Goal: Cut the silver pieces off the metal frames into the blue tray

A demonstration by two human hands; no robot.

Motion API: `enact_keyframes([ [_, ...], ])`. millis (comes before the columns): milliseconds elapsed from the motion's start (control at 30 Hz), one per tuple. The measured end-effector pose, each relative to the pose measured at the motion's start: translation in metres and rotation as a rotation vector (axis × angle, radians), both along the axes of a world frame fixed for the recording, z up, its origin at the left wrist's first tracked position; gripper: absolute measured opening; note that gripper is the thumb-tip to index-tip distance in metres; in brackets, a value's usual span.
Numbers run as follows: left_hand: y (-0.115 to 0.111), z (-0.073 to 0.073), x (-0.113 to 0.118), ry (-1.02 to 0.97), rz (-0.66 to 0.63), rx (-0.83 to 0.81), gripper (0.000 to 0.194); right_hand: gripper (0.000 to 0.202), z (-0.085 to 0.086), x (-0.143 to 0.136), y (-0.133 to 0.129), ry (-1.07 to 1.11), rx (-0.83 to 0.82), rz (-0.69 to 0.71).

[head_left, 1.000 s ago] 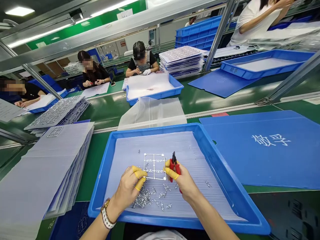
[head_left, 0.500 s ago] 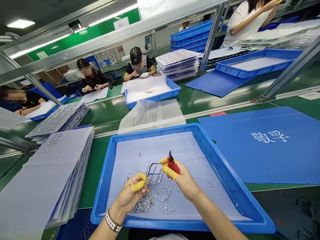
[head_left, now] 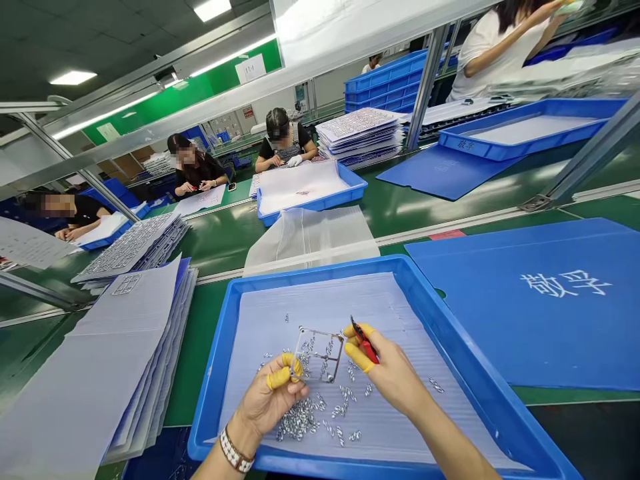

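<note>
Yellow finger cots cover fingertips on both hands. My left hand (head_left: 273, 390) pinches the lower left corner of a thin square frame with crossbars (head_left: 320, 355), tilted up above the tray. My right hand (head_left: 387, 363) holds red-handled nippers (head_left: 367, 343) in the palm, jaws pointing up and left. Its thumb and finger are close to the frame's upper right corner; whether they touch it I cannot tell. Below lies a heap of small shiny metallic pieces (head_left: 297, 421), with more scattered around it. They rest on a white liner (head_left: 405, 407) inside a blue tray (head_left: 220, 333).
Stacked white sheets (head_left: 135, 360) stand left of the tray. A blue board with white lettering (head_left: 525, 300) lies to the right. Beyond are a translucent sheet (head_left: 310, 240), another blue tray (head_left: 350, 193) and metal posts (head_left: 425, 87). Several co-workers sit across the bench.
My right hand has moved right and slightly down, away from the frame's middle. The frame has turned to face me more fully. The whole view has shifted a little.
</note>
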State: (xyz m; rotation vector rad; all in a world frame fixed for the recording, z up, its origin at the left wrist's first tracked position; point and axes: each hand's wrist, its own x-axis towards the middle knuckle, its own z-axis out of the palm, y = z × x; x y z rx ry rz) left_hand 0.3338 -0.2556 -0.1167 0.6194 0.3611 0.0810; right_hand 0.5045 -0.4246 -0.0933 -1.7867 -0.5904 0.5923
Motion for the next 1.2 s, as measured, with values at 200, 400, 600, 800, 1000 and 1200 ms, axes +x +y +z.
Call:
enact_keyframes([
  [200,-0.004,0.001,0.001,0.009,0.001,-0.033,0.012,0.025,-0.004,-0.002,0.003,0.079,0.083,0.02],
  [400,-0.001,-0.003,0.001,0.007,0.032,-0.073,0.011,0.023,-0.007,-0.004,0.002,0.145,0.131,0.047],
  [600,0.002,-0.004,0.002,0.009,0.101,-0.11,0.006,0.023,-0.009,-0.009,0.003,0.182,0.13,0.054],
  [800,0.004,-0.003,0.004,0.043,0.181,-0.134,0.01,0.021,-0.015,-0.015,0.005,0.214,0.158,0.064],
  [1000,0.006,-0.008,0.005,0.088,0.223,0.019,0.014,0.024,-0.01,-0.02,0.005,0.269,0.183,0.056],
  [1200,0.007,-0.012,0.006,0.126,0.234,0.073,0.018,0.025,-0.007,-0.025,0.006,0.318,0.21,0.06],
])
